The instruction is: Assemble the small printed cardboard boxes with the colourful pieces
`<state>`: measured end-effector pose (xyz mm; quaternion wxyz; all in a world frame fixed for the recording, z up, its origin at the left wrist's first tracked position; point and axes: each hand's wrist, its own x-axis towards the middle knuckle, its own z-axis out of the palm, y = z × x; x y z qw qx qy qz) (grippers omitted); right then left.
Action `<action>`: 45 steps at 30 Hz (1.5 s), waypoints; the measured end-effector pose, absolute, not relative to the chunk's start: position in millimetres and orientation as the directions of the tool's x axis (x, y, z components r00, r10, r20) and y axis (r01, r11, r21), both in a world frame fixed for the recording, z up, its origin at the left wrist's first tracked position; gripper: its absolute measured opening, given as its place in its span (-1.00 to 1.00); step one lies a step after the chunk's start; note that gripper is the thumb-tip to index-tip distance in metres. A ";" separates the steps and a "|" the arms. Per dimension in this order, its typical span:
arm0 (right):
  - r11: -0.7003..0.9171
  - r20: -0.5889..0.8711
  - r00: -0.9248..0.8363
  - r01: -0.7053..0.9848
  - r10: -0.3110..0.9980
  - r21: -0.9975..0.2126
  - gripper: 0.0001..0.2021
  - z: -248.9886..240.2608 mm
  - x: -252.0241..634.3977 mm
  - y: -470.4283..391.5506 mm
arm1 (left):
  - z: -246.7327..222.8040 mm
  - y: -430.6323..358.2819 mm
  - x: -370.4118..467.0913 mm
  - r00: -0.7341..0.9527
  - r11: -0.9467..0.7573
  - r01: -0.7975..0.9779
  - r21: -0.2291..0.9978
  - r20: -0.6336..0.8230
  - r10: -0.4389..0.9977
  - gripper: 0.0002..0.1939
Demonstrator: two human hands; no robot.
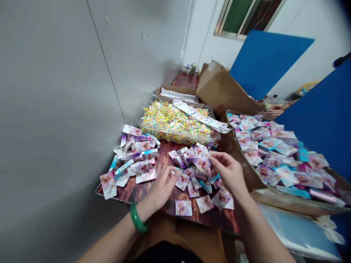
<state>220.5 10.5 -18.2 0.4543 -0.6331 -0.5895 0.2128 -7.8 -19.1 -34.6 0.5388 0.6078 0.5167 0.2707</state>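
Observation:
My left hand (163, 186), with a green bangle (138, 218) on its wrist, is held over the front of the table with fingers curled together. Whatever is in those fingers is too small to make out. To its right, my right hand (229, 172) has thumb and forefinger pinched at the edge of a pile of small printed boxes (202, 164). I cannot tell what that pinch holds. The boxes are white, pink and purple, some with blue sides. Near the table's front edge a small square box (183, 208) lies flat below my left hand.
More small cartons (141, 167) lie heaped at the left. Behind is a clear plastic tub (181, 137) of shiny yellow wrapped pieces, with a printed strip (199, 115) across it. A large carton (241, 160) full of boxes stands right. Another person's hand (275, 110) shows beyond blue panels (270, 62).

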 end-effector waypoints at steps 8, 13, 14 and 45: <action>-0.078 0.290 0.108 0.991 0.951 -0.112 -0.67 31.5 258.8 151.0 | -74.0 -45.9 7.9 0.622 -0.298 0.587 0.753 -0.184 0.761 -0.67; -0.105 0.079 0.107 0.994 0.991 -0.024 -0.60 26.6 263.7 220.2 | -78.2 -30.1 12.7 0.546 -0.331 0.623 0.709 -0.091 0.833 -0.79; -0.118 0.030 0.119 0.993 0.992 -0.012 -0.62 25.3 266.3 228.0 | -75.9 -26.6 10.8 0.541 -0.330 0.611 0.719 -0.076 0.837 -0.80; 0.111 0.459 0.004 0.968 0.888 -0.223 -0.52 5.5 203.5 -27.6 | -18.7 47.5 62.2 0.282 0.344 -0.559 0.755 -0.217 0.935 -0.75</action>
